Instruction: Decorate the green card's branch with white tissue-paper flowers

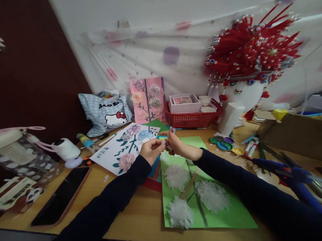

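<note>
My left hand [152,150] and my right hand [179,145] meet above the far part of a green sheet [231,217]. Both have their fingers pinched together around something small and whitish, too small to make out. Below them on the sheet are white ruffled paper flowers [211,195] and a dark painted stem [200,207]. A flat wooden stick [189,184] lies across the stem between the flowers. Left of my hands is a white sheet [105,155] with pink, purple and blue flowers and dark green leaves.
A phone [61,197] lies at the left. A red basket [189,120] and a pink flower picture [142,116] stand at the back. At the right are a blue glue gun [286,173], paint lids [224,145] and a cardboard box [297,136].
</note>
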The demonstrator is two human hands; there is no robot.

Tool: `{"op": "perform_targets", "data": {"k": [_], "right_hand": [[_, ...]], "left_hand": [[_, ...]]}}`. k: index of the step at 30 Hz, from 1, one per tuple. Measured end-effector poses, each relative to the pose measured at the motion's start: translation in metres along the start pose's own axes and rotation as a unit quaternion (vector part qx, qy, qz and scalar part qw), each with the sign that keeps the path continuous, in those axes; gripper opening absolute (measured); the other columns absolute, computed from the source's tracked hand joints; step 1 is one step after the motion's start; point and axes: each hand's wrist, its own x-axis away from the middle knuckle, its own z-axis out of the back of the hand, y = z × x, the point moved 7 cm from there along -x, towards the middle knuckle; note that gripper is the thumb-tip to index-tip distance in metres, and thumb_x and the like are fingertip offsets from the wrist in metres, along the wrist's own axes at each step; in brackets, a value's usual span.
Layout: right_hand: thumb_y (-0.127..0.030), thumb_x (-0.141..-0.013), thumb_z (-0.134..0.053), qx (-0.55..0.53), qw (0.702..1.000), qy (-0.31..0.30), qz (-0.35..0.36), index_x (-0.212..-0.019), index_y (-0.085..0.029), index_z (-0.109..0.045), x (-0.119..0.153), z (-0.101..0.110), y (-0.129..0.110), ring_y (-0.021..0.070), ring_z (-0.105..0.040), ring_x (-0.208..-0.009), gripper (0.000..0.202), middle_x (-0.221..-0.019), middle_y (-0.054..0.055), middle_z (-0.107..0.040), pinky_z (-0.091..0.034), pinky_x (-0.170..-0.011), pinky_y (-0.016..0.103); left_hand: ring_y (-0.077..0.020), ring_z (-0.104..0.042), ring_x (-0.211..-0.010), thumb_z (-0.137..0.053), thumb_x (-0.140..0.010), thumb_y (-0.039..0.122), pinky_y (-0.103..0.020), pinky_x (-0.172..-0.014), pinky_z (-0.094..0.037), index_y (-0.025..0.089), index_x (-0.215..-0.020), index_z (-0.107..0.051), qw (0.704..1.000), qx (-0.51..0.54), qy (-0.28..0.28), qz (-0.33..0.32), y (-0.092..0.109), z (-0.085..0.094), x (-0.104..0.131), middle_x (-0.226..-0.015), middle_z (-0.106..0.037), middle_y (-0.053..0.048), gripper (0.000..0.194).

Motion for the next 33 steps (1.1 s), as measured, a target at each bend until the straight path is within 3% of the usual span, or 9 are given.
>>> {"op": "perform_targets", "data": {"k": [3,5,6,10,14,18,21,25,33], "right_hand": [[-0.063,-0.085,-0.027,0.032,0.996,0.053,0.059,-0.106,-0.022,-0.041,0.008,0.010,-0.022,0.0129,-0.048,-0.064,0.048,-0.071,-0.002,-0.046,-0.038,-0.053,0.023],[-0.053,-0.082,-0.049,0.092,0.976,0.123,0.156,-0.096,-0.020,-0.043,0.021,0.021,-0.052,0.0119,-0.048,-0.074,0.036,-0.081,-0.001,-0.049,-0.040,-0.063,0.023],[-0.049,-0.079,-0.055,0.105,0.970,0.110,0.190,-0.091,-0.020,-0.043,0.026,0.019,-0.064,0.0113,-0.046,-0.071,0.034,-0.078,-0.001,-0.048,-0.039,-0.061,0.023],[-0.044,-0.082,-0.052,0.205,0.967,-0.005,0.149,-0.076,-0.016,-0.050,0.033,0.005,-0.073,0.0104,-0.045,-0.060,0.029,-0.066,-0.001,-0.049,-0.037,-0.055,0.024],[-0.040,-0.084,-0.051,0.304,0.935,0.074,0.168,-0.079,-0.015,-0.057,0.038,0.017,-0.083,0.0148,-0.052,-0.075,0.027,-0.079,0.003,-0.057,-0.041,-0.065,0.027],[-0.037,-0.083,-0.054,0.238,0.952,0.074,0.179,-0.094,-0.016,-0.055,0.040,0.025,-0.087,0.0179,-0.055,-0.092,0.024,-0.097,0.006,-0.058,-0.044,-0.077,0.031],[-0.033,-0.078,-0.060,0.187,0.969,0.001,0.165,-0.099,-0.016,-0.052,0.038,0.017,-0.081,0.0169,-0.057,-0.092,0.028,-0.100,0.007,-0.058,-0.046,-0.078,0.032],[-0.026,-0.075,-0.064,0.129,0.977,-0.093,0.144,-0.093,-0.014,-0.052,0.037,0.002,-0.074,0.0122,-0.059,-0.076,0.025,-0.083,0.002,-0.059,-0.048,-0.071,0.028],[-0.027,-0.072,-0.067,0.139,0.977,-0.019,0.163,-0.083,-0.015,-0.056,0.030,0.014,-0.070,0.0123,-0.060,-0.071,0.020,-0.077,0.002,-0.062,-0.049,-0.068,0.027]], "left_hand": [[-0.0076,-0.049,-0.047,-0.078,-0.050,0.039,-0.021,-0.050,-0.041,0.013,-0.060,-0.060,0.998,0.034,0.045,0.006,0.002,0.009,-0.001,-0.051,-0.057,0.003,0.034],[-0.0069,-0.049,-0.046,-0.081,-0.045,0.037,-0.020,-0.049,-0.040,0.013,-0.056,-0.058,0.996,0.047,0.072,0.003,0.007,0.015,-0.001,-0.048,-0.055,0.004,0.035],[-0.0065,-0.048,-0.046,-0.082,-0.043,0.036,-0.019,-0.049,-0.040,0.013,-0.054,-0.057,0.996,0.053,0.078,-0.001,0.009,0.016,-0.001,-0.046,-0.054,0.005,0.036],[-0.0054,-0.048,-0.046,-0.084,-0.041,0.035,-0.018,-0.047,-0.038,0.013,-0.049,-0.054,0.995,0.073,0.057,-0.028,0.017,0.015,-0.001,-0.048,-0.053,0.004,0.038],[-0.0059,-0.051,-0.050,-0.084,-0.043,0.033,-0.018,-0.050,-0.041,0.012,-0.050,-0.052,0.993,0.100,0.034,-0.045,0.015,0.012,-0.001,-0.053,-0.056,0.003,0.039],[-0.0078,-0.056,-0.054,-0.084,-0.045,0.030,-0.019,-0.054,-0.046,0.013,-0.054,-0.050,0.989,0.139,0.023,-0.051,0.012,0.012,-0.002,-0.059,-0.061,0.002,0.039],[-0.0082,-0.058,-0.054,-0.083,-0.048,0.026,-0.019,-0.054,-0.046,0.013,-0.056,-0.049,0.988,0.145,0.006,-0.061,0.014,0.012,-0.002,-0.060,-0.063,0.001,0.037],[-0.0071,-0.056,-0.053,-0.084,-0.045,0.022,-0.018,-0.054,-0.045,0.014,-0.059,-0.051,0.985,0.154,-0.004,-0.074,0.018,0.012,-0.001,-0.059,-0.062,0.002,0.037],[-0.0091,-0.056,-0.058,-0.083,-0.049,0.027,-0.020,-0.056,-0.045,0.014,-0.077,-0.066,0.995,0.066,0.010,-0.071,0.016,0.023,-0.008,-0.065,-0.063,0.000,0.035]]}}
